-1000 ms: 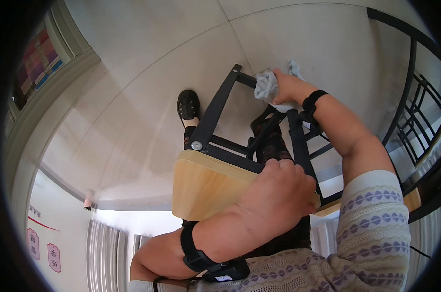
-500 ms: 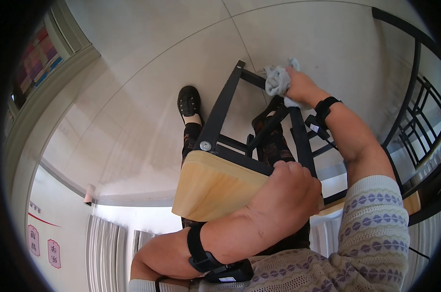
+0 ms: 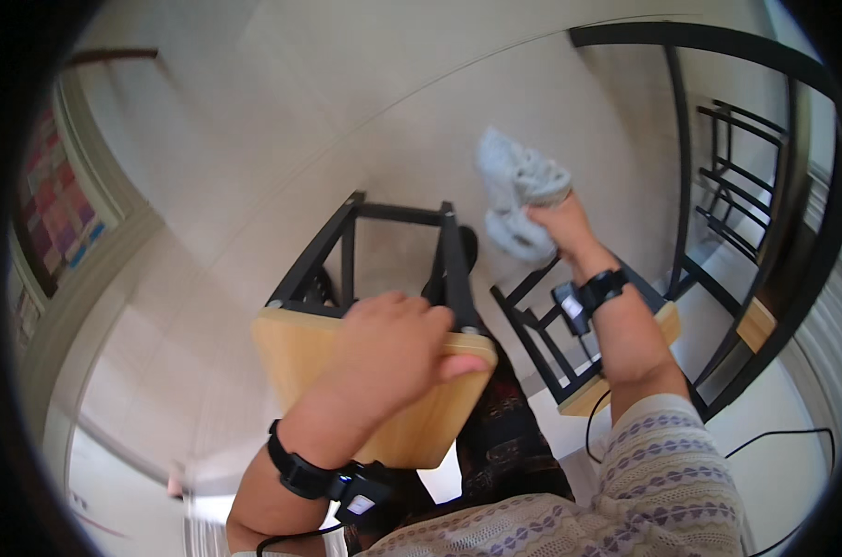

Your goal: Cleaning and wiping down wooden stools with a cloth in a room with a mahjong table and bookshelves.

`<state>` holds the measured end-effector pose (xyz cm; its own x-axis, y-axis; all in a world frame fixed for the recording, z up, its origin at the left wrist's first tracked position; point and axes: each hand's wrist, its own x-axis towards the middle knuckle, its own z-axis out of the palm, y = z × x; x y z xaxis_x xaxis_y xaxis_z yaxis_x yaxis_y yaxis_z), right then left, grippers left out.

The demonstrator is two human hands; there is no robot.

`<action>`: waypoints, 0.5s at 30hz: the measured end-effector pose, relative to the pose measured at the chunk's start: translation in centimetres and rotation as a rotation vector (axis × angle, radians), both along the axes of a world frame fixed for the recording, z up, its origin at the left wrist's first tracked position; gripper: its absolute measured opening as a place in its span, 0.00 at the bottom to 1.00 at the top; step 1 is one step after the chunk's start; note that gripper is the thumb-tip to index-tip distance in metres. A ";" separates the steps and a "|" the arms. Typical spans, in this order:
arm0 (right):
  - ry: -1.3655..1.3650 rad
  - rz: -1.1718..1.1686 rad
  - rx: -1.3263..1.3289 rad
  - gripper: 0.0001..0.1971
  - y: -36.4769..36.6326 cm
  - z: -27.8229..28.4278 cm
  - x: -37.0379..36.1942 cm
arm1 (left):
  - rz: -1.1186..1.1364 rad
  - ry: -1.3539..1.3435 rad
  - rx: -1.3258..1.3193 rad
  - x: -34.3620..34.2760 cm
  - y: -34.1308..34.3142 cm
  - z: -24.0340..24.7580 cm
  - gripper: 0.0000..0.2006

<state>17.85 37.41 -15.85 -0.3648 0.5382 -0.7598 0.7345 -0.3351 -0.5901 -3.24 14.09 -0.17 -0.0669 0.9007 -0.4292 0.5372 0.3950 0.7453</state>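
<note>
White, unreadable labels point(image 3: 361, 504) on wrist devices point(image 3: 369, 485) behind both hands point(image 3: 393, 339)

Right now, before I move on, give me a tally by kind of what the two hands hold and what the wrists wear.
Stool, in the left hand: 1
Pale cloth, in the right hand: 1
Black wristbands, one per wrist: 2
Total: 4

No text legible; white labels point(image 3: 360, 504) on black wrist boxes point(image 3: 373, 485) too small to read
</note>
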 end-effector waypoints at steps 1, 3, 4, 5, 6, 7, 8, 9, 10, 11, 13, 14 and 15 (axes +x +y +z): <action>0.010 -0.095 -0.060 0.29 -0.7 1.5 0.4 | -0.011 0.019 0.027 -0.8 -0.1 0.5 0.24; 0.020 -0.174 -0.093 0.29 -0.9 4.1 3.1 | 0.015 0.083 -0.020 -1.6 0.3 0.8 0.24; 0.010 -0.205 -0.089 0.30 -1.8 5.7 3.7 | 0.064 0.120 0.006 -2.2 -0.2 0.9 0.23; 0.027 -0.255 -0.091 0.30 -1.8 6.4 5.4 | 0.094 0.152 0.050 -2.8 0.5 0.4 0.22; 0.033 -0.294 -0.097 0.30 -2.2 7.4 6.6 | 0.118 0.162 0.002 -3.7 0.6 0.3 0.22; 0.042 -0.318 -0.065 0.30 -2.7 8.5 7.9 | 0.140 0.170 -0.046 -4.6 0.9 0.3 0.22; 0.041 -0.369 -0.114 0.30 -3.3 9.8 8.9 | 0.240 0.091 -0.178 -5.3 1.4 0.6 0.21; 0.044 -0.422 -0.172 0.30 -4.0 10.9 10.0 | 0.279 0.085 -0.229 -6.5 1.3 0.3 0.19; 0.056 -0.451 -0.152 0.30 -4.5 11.8 11.1 | 0.360 0.074 -0.235 -7.6 0.9 -0.5 0.19; 0.043 -0.454 -0.184 0.30 -5.0 12.7 12.8 | 0.436 0.049 -0.242 -8.4 0.5 -1.6 0.18; 0.011 -0.469 -0.265 0.30 -6.5 14.5 15.0 | 0.478 0.076 -0.250 -11.0 -0.1 -3.0 0.18; 0.028 -0.502 -0.255 0.30 -7.6 15.1 16.4 | 0.529 0.029 -0.264 -13.3 -1.3 -4.3 0.18; 0.042 -0.521 -0.277 0.30 -8.9 15.4 18.2 | 0.580 -0.015 -0.282 -15.3 -2.2 -4.9 0.19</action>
